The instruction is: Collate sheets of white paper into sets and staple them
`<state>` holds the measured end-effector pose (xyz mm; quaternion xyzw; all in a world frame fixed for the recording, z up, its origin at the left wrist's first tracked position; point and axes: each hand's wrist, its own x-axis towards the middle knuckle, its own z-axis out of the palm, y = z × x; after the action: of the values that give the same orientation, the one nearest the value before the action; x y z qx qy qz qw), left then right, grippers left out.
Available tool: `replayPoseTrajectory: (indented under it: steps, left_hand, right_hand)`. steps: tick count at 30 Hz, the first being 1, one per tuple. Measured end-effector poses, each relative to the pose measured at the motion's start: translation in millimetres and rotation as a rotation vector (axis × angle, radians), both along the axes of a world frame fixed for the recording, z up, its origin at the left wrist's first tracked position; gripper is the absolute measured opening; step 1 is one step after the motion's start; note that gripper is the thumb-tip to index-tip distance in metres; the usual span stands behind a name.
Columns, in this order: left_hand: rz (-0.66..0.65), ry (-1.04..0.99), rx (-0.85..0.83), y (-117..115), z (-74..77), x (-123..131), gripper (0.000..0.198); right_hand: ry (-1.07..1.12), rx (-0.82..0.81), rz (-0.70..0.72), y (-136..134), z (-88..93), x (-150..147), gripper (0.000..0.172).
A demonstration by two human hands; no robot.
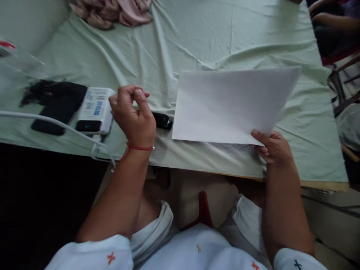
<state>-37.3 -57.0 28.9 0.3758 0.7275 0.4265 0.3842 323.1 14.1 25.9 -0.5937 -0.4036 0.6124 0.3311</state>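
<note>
Open room: tablecloth beyond your paper's far edge
Long axis: left to right
Right hand: you pinch the near right corner
Left hand: loosely clenched

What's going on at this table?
Someone is seated at a table with a pale green cloth, their right hand gripping white paper by its near right corner. Their left hand is curled, with nothing visible in it. In this view it appears between a white power bank and a small black object, which it partly hides.
</note>
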Motion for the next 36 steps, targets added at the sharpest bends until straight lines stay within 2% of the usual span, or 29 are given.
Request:
replayPoseTrajectory:
  steps: [1,6,11,14,19,24,28,32,36]
  left_hand:
    - [0.046,0.024,0.019,1,-0.6,-3,0.081]
    - [-0.019,0.061,0.042,12,-15.7,-14,0.069]
    - [0.237,0.417,0.115,13,-28.7,-11,0.052]
    - [0.211,0.445,0.086,11,-26.4,-8,0.046]
    - [0.148,0.310,0.136,9,-24.5,-10,0.051]
    - [0.161,0.527,0.049,7,-27.2,-8,0.051]
    - [0.114,0.649,0.011,6,-25.1,-1,0.047]
    - [0.107,0.690,-0.010,7,-23.1,4,0.044]
    - [0.197,0.677,0.058,10,-32.2,0,0.037]
  right_hand:
    - [0.008,-0.006,0.007,-1,0.3,-3,0.054]
    - [0.009,-0.032,0.007,-4,0.5,-17,0.050]
    - [0.027,-0.015,-0.026,-5,-2.7,-28,0.052]
    - [0.043,0.006,-0.019,-6,-4.8,-31,0.052]
    - [0.040,0.009,-0.021,-6,-6.9,-32,0.053]
    - [0.029,0.019,-0.020,-5,-9.3,-31,0.051]
    - [0.034,0.019,-0.018,-5,-7.5,-32,0.051]
    - [0.009,0.037,-0.025,-4,-8.4,-35,0.049]
    - [-0.054,0.172,-0.029,-6,-16.4,-35,0.037]
